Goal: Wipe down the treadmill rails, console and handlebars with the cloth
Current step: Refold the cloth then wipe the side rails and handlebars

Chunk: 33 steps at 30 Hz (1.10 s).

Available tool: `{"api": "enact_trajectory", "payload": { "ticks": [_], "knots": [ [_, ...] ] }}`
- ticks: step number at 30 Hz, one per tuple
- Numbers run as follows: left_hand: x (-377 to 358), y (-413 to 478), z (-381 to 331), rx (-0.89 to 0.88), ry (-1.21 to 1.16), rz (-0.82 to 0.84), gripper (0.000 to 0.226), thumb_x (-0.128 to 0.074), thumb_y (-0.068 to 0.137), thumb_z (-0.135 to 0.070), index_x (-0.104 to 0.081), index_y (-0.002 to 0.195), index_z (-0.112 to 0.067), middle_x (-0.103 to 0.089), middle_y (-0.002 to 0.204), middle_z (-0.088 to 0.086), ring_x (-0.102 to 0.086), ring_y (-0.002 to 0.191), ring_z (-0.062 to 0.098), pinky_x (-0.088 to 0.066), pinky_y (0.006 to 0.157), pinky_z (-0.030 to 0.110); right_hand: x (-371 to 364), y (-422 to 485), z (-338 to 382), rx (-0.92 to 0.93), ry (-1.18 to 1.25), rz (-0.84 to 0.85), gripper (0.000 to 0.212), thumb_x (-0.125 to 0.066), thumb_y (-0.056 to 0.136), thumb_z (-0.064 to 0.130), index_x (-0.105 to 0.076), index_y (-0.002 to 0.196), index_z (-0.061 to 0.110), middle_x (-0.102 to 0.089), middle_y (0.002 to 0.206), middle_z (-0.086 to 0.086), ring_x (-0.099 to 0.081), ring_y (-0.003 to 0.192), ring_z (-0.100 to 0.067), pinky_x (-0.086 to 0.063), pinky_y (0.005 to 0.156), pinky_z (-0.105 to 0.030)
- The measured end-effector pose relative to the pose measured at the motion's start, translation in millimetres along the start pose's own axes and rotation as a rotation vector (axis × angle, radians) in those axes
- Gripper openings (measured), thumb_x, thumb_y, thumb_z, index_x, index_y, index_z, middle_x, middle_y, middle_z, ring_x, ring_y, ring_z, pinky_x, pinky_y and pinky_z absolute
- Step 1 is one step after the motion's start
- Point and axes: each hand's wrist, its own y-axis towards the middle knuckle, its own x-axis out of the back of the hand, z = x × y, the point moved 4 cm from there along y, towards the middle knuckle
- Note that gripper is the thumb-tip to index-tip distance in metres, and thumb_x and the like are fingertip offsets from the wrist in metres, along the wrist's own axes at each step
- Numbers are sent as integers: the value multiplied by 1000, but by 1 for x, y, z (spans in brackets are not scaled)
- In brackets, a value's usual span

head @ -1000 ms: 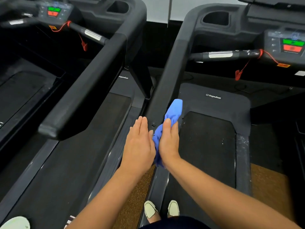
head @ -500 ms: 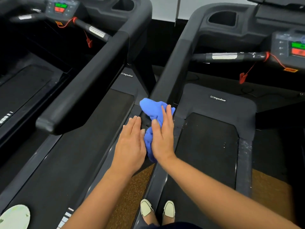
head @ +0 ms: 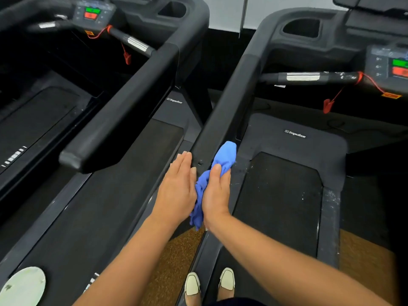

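The blue cloth (head: 225,153) (soft, light, prone to bunching) sits pressed against the handrail (head: 223,107) end under the flat right hand (head: 215,195); the left hand (head: 176,188) lies flat opposite. Broad palm pressure should hold it.

We are reading one brand name, printed twice.

We are seeing the white word "impulse", with a small boxed mark in front of it, standing on the black front cover (head: 309,151) of the right treadmill (head: 287,206). We are finding the same white "impulse" on the front cover (head: 174,109) of the left treadmill (head: 110,184). We are looking at the right console (head: 379,69) and the left console (head: 95,13), where the green and red buttons and the small white marks beside them are showing too blurred for us to read. We are making out no print on the orange tag (head: 391,95) hanging below the right console.
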Motion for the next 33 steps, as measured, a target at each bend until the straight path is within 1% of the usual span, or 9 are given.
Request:
{"api": "enact_trajectory", "payload": {
  "ticks": [5,12,16,19,21,24,26,29,33],
  "knots": [
    [3,-1,3,1,-122,59,48,-30,102,-27,-28,147,-11,-28,154,2,-21,141,10,-9,107,9,1,48,56,203,-301,-85,65,-29,91,49,-24,148,19,-33,151,-6,-30,139,-21,-28,112,-44],
    [11,0,-1,-24,-444,-40,36,-29,100,-34,-49,128,-24,-56,120,-16,-50,110,-6,-37,91,7,3,-11,65,590,-613,201,51,-36,99,30,-30,147,16,-12,158,5,8,146,-18,-4,118,-34],
    [12,3,6,136,-525,-2,59,-25,97,-51,-33,145,-17,-36,148,-8,-31,132,-5,-23,105,7,2,14,82,530,-779,233,36,-36,101,28,-50,129,10,-10,159,-2,12,145,-27,-8,117,-47],
    [18,3,5,205,-681,-3,60,-26,94,-59,-41,141,-25,-42,145,-10,-37,130,-4,-28,108,15,-20,14,90,587,-1198,158,57,-16,99,41,-45,136,8,-18,157,-8,7,143,-37,-8,114,-55],
    [21,7,7,239,-797,0,49,-29,89,-62,-58,121,-37,-60,126,-9,-53,118,2,-39,101,27,-31,-1,87,639,-1328,245,78,2,88,48,-43,138,9,-23,155,-9,5,144,-35,-5,115,-53],
    [26,12,7,295,-839,-43,23,-45,95,-40,-63,88,-28,-65,88,-12,-60,84,4,-45,82,32,-30,-16,93,567,-1136,445,65,-6,90,41,-55,118,9,-39,145,-8,-5,143,-34,-7,113,-44],
    [31,16,7,303,-726,-83,11,-57,92,-21,-60,97,-30,-65,88,-13,-62,81,7,-49,79,30,-18,-12,107,494,-864,423,41,-27,97,19,-55,124,3,-45,140,-9,-17,139,-30,-13,111,-35],
    [35,23,14,290,-648,-77,42,-65,77,-9,-58,115,-24,-68,101,-6,-67,90,11,-55,83,37,9,5,114,492,-674,237,48,-38,91,-4,-52,134,13,-40,148,-5,-16,144,-23,-15,117,-38],
    [49,30,30,288,-494,24,58,-60,74,0,-55,128,-18,-65,111,0,-67,85,11,-55,79,32,17,18,100,603,-821,269,33,-45,95,8,-61,125,12,-42,147,1,-12,145,-30,-11,116,-54]
  ]
}}
